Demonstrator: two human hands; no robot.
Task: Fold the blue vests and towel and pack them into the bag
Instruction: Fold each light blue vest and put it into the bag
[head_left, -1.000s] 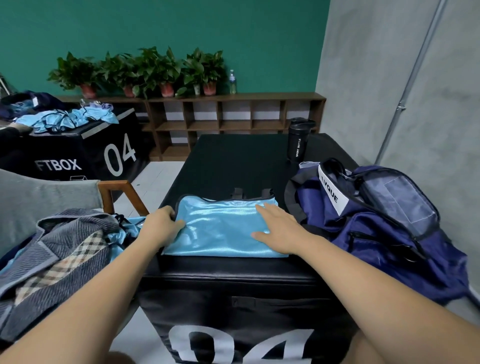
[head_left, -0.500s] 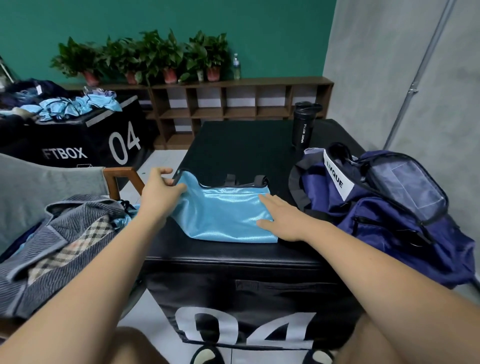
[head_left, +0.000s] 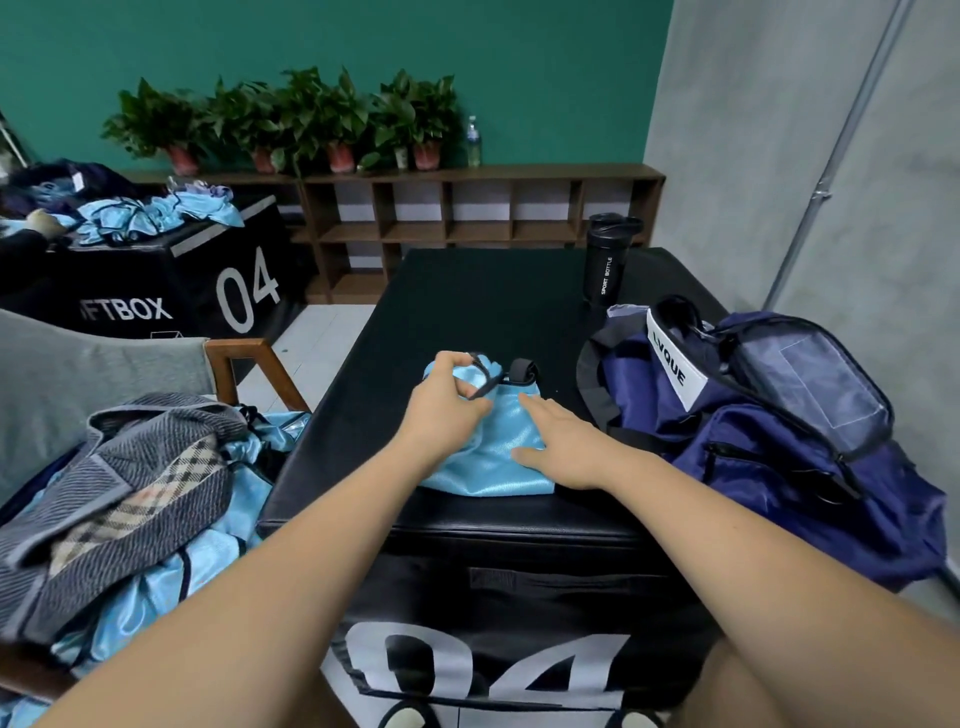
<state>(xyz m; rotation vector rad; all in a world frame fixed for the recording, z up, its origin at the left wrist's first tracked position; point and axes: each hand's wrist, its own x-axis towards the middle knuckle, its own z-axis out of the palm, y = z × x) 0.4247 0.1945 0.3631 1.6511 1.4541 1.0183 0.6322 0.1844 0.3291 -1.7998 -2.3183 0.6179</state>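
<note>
The blue vest (head_left: 493, 470) lies at the near middle of the black table (head_left: 493, 301), narrowed to a small packet, and the step in hand is, as I read it, one more fold across it. The left hand (head_left: 449, 402) has its fingers (head_left: 470, 389) curled round the vest's left edge and its black trim, lifting that edge over toward the right. The right hand (head_left: 569, 449) lies flat on the right part of the cloth, fingers straight and released, pressing it down.

The fabric looks shiny and probably slips, so the flat hand should act as the anchor until the lifted edge lands. Carry that edge low, set it square on the right edge, and tuck the black strap loop (head_left: 522, 371) at the far side inside the fold so it cannot snag. Then sweep a palm across to press out air.

The bag (head_left: 753, 441) sits just right of the vest, its top seemingly open, so the packet has a short way to go. The towel (head_left: 119, 493) and more vests (head_left: 208, 561) lie heaped on the chair (head_left: 249, 358) at the left, so much of the task remains
</note>
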